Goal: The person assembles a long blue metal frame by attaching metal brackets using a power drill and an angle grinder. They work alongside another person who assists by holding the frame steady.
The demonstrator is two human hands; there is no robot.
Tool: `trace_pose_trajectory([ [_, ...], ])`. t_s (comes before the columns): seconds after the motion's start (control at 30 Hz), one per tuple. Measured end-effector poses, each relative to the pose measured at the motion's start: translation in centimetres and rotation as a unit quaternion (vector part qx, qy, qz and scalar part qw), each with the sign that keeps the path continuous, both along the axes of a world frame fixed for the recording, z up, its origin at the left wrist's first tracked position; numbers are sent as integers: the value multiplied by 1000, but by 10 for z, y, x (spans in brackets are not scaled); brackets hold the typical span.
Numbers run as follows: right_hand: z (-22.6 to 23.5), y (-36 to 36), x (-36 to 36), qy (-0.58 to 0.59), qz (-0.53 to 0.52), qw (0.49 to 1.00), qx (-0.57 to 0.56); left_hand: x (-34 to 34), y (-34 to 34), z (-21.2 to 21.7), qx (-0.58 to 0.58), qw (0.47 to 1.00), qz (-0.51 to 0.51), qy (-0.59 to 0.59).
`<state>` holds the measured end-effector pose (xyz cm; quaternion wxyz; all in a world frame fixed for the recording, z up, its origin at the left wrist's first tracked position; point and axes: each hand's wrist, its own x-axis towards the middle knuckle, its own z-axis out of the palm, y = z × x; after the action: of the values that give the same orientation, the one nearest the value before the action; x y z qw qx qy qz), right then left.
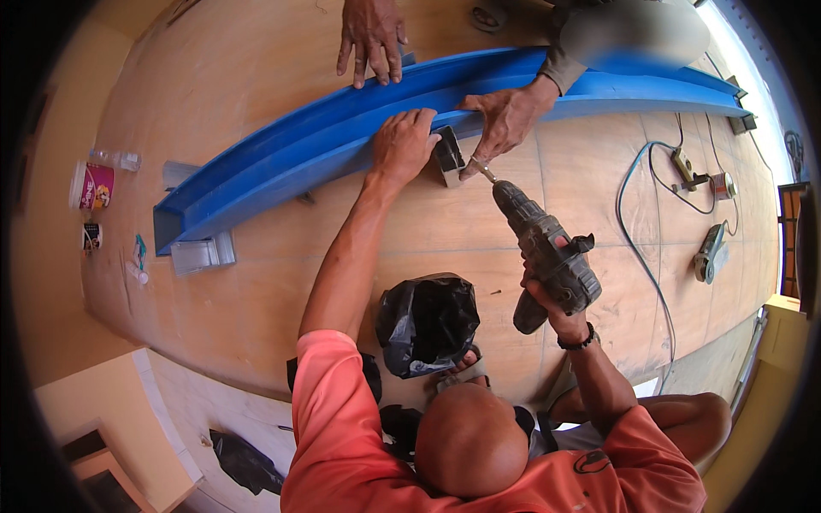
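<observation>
A long blue channel point(299, 158), raised at its edges, lies across the floor in front of me. My left hand point(402, 147) is closed over its near edge, beside a short grey metal bracket point(449, 167). My right hand point(560, 318) grips a dark cordless drill point(547, 248) by its handle. The drill's bit points at the bracket's lower end, close to another person's hand point(506, 124) that steadies the bracket. The person's other hand point(372, 38) rests on the channel's far edge. Whether the bit touches the bracket, I cannot tell.
An open black plastic bag point(419, 333) stands near my feet. Clear plastic pieces point(201, 254) lie under the channel's left end, with a pink tub point(96, 185) farther left. Cables point(629, 197), an angle grinder point(708, 254) and a small can point(723, 185) lie to the right.
</observation>
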<state>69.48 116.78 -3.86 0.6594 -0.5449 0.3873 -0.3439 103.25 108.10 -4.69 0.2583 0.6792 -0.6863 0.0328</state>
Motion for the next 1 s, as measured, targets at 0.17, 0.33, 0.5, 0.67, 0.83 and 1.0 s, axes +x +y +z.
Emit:
trace_pose_trajectory([
  [0.17, 7, -7, 2, 65, 16, 991, -113, -1, 2, -7, -35, 999, 11, -30],
  [0.33, 28, -22, 17, 164, 56, 955, -240, -6, 1, -11, -56, 998, 29, -28],
  [0.5, 50, -41, 36, 233, 133, 896, -354, -2, 0, -10, -53, 998, 13, -31],
  [0.67, 73, -59, 53, 317, 195, 836, -403, 4, -2, -8, -38, 999, -9, -27],
  [0.83, 90, -70, 67, 375, 237, 796, -411, 10, -3, -7, -39, 998, -34, -29],
  [1.0, 92, -77, 74, 389, 261, 760, -451, 11, -4, -6, -14, 999, -30, -31],
])
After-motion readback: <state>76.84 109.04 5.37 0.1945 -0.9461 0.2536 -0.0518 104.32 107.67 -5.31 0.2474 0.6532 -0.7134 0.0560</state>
